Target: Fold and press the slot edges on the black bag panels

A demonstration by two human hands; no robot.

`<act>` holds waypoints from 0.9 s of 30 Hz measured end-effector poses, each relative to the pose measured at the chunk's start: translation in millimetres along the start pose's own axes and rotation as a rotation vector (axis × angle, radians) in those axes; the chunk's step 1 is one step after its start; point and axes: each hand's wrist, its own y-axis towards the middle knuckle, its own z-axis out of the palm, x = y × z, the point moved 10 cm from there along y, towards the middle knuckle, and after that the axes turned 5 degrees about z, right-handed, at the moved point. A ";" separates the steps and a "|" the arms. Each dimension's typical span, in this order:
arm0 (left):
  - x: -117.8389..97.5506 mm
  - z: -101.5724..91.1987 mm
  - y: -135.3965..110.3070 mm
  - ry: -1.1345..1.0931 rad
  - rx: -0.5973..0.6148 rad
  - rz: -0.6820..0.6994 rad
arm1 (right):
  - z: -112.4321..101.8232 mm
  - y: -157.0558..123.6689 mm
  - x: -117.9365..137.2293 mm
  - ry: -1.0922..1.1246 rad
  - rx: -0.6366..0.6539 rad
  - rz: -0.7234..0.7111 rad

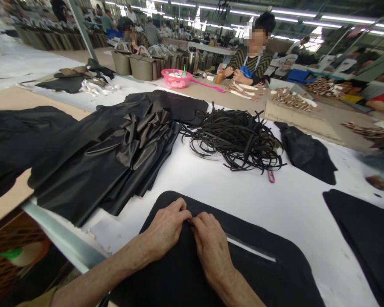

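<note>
A large black panel with rounded corners [269, 281], seemingly leather or similar sheet, lies before me on the white-covered table. Across its upper part runs a narrow white strip or slot [251, 248]; I cannot tell which. My left hand [168, 226] rests on the panel near its upper left, thumb and fingers pinched. Close beside it, my right hand [211, 245] is also closed, its fingertips almost meeting the left ones at the line of the white strip. What the fingertips pinch is hidden between them.
Black sheets [115, 153] are heaped left, a tangle of black strips [237, 136] farther back, with a pink-handled tool [271, 176] beside it. Another black panel [368, 243] lies right. Beyond are a pink basket [176, 80], olive bags [142, 66] and a seated co-worker [252, 59].
</note>
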 end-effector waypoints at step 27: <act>-5.9 3.3 -17.7 0.231 0.090 0.161 | 13.6 -20.4 25.1 -0.240 0.060 -0.237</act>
